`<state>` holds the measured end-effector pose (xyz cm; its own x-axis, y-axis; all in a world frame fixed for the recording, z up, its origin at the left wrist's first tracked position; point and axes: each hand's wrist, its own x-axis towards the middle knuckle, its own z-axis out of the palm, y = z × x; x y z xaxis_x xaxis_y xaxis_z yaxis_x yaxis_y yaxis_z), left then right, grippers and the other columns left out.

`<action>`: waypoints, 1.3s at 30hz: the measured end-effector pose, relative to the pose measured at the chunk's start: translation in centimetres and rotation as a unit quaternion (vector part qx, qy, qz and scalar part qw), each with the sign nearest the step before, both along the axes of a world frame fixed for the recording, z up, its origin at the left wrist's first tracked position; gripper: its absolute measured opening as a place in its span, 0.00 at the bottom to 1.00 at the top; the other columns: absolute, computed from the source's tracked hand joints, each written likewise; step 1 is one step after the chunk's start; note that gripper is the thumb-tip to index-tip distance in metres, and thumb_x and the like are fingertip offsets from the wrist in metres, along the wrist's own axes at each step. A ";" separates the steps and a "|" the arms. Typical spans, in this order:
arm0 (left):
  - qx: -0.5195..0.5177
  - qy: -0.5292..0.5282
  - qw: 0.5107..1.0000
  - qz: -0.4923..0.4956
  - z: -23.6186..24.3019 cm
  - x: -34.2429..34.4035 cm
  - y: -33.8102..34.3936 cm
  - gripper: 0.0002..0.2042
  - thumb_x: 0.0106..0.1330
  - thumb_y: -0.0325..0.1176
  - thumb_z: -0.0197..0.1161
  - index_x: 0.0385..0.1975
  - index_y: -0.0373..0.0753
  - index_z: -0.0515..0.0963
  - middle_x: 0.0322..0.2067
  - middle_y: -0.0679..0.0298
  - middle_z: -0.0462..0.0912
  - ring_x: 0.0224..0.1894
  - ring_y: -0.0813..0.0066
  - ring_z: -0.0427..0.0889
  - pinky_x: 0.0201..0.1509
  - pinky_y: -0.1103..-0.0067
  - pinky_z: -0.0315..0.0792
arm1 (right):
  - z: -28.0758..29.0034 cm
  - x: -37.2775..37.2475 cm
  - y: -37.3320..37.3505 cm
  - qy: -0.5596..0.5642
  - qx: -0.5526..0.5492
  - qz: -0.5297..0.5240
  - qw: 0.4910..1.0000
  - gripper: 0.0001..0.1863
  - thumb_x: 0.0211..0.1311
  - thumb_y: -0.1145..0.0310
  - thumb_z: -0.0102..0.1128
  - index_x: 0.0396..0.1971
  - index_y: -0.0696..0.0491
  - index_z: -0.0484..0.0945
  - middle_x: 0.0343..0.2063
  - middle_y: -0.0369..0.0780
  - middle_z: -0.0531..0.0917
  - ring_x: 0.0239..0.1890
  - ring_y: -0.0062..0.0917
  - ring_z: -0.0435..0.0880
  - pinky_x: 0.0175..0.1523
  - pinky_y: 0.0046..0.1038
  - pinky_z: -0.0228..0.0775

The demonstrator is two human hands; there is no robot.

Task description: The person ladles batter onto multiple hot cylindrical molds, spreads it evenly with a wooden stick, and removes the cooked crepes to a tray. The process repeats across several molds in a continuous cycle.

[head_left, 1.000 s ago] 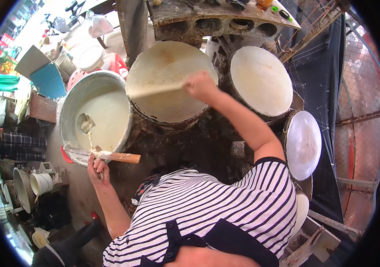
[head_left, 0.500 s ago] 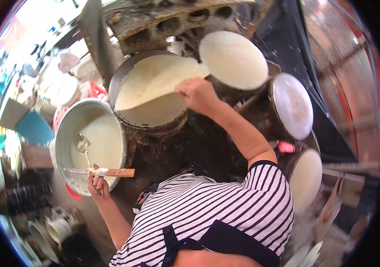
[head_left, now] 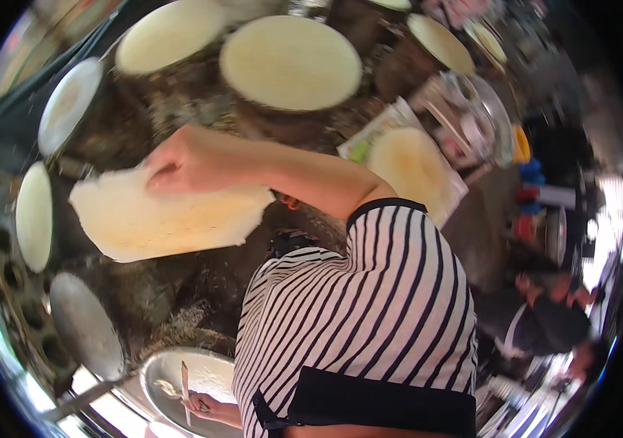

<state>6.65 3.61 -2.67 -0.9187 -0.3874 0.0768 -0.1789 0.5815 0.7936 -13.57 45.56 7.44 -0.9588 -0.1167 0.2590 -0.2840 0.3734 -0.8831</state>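
My right hand (head_left: 187, 160) grips the upper edge of a thin, pale flatbread (head_left: 173, 230), which hangs beneath it with light brown patches on its surface. Round griddles surround it, and the nearest pale-covered griddle (head_left: 291, 64) lies just beyond my forearm. Low down, my left hand (head_left: 200, 404) is closed on a flat scraper (head_left: 185, 374) with a wooden handle, over a metal basin (head_left: 148, 369) of pale batter. A batter-smeared ladle (head_left: 168, 390) shows beside it; its handle is hard to make out.
A bare dark griddle (head_left: 88, 325) stands at the left. To the right, round flatbreads (head_left: 408, 169) lie on a paper-lined surface beside a clear container (head_left: 500, 120). More pale-covered griddles (head_left: 34, 217) curve around the left and far sides. Another person (head_left: 548, 321) is at the right.
My view has turned to the right. My right hand has lifted the flatbread off its griddle and carried it away, leaving that griddle bare. My left hand remains at the basin with the scraper.
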 end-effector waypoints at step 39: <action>0.758 0.163 0.558 0.295 -12.6 10.7 -3.8 0.07 0.67 0.29 0.45 0.36 0.32 0.67 0.12 0.72 0.59 0.10 0.86 0.55 0.09 0.88 0.53 | -31.4 19.5 4.6 -0.300 -0.050 -0.090 0.948 0.12 0.62 0.71 0.48 0.43 0.56 0.76 0.31 0.41 0.81 0.32 0.21 0.80 0.38 0.21 0.72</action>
<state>17.31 -0.19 -15.22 -0.6298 -0.4618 -0.6246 0.3140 -0.8868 0.3391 5.98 50.20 -23.98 -0.9393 0.0586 -0.3381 0.3408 0.2744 -0.8992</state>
